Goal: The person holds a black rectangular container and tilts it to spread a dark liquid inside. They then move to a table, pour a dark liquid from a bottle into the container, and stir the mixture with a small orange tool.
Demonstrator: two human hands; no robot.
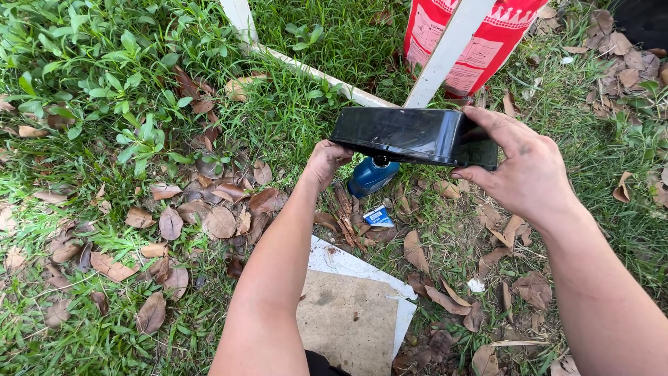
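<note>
We grip the black drain pan (410, 134), long axis 9-to-3 o'clock, left hand (324, 162) and right hand (518, 170) clasping its ends, above the blue bottle (371, 177).

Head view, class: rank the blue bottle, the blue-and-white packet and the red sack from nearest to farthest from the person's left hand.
1. Blue bottle: just right of the left hand, under the black tray.
2. Blue-and-white packet: on the leaves, below and right.
3. Red sack: at the top, behind the white bar.
</note>
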